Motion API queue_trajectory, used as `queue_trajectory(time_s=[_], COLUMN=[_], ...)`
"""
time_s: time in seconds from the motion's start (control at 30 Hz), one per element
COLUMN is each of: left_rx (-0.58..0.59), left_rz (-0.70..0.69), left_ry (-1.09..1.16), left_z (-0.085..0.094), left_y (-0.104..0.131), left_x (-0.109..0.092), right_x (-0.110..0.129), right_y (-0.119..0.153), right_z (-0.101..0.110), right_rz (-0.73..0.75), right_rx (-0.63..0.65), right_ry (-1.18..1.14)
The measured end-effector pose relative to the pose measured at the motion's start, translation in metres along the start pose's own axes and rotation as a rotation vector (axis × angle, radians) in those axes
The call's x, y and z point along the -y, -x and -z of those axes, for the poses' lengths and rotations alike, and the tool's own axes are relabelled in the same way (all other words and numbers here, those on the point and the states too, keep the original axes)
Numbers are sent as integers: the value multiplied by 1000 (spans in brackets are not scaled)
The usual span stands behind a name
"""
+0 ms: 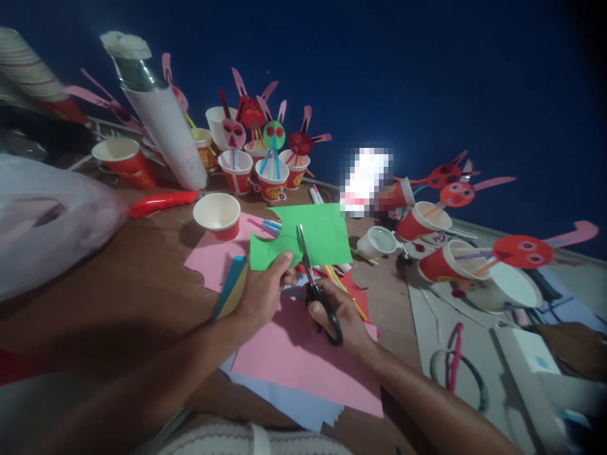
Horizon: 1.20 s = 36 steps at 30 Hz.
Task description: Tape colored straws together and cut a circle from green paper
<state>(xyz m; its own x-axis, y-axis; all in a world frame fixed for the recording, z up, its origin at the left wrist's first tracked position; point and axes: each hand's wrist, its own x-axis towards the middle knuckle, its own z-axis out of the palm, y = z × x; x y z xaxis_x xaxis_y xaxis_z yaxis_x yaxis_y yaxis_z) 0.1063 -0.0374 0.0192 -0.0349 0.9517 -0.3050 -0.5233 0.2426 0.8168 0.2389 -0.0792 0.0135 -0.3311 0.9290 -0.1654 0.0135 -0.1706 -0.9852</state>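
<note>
My left hand (271, 278) pinches the lower left part of a green paper sheet (322, 230), thumb on top. Black-handled scissors (317, 296) are in my right hand (344, 313), with fingers in the loops. Their blades point away from me and lie across the green paper, beside a curved edge and a faint curved line near my left thumb. Beneath my hands lie a large pink sheet (303, 354) and a pale blue sheet (289, 401) with a jagged corner. A smaller pink sheet (208, 253) lies to the left.
A paper cup (217, 215) stands left of the green sheet. Behind are cups holding paper animal faces (274, 136) on straws, and a leaning white cylinder (161, 126). A red-handled tool (164, 203) and a plastic bag (52, 221) are left. More cups (424, 221) lie right.
</note>
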Motion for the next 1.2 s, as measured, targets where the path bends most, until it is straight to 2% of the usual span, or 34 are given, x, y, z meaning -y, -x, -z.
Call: queue_trajectory(time_s=[0.6, 0.9, 1.07, 1.2], left_rx=[-43, -44, -10, -21], left_rz=[37, -1, -33, 21], left_ry=[7, -65, -32, 24], left_z=[0, -8, -1, 2], left_y=[-2, 6, 2, 0], left_x=[-1, -19, -12, -6], right_x=[0, 2, 0, -2], right_y=[0, 1, 0, -1], right_z=[1, 1, 1, 0], right_rz=[-39, -49, -51, -46], right_rx=[-14, -25, -28, -25], right_ry=[32, 23, 12, 10])
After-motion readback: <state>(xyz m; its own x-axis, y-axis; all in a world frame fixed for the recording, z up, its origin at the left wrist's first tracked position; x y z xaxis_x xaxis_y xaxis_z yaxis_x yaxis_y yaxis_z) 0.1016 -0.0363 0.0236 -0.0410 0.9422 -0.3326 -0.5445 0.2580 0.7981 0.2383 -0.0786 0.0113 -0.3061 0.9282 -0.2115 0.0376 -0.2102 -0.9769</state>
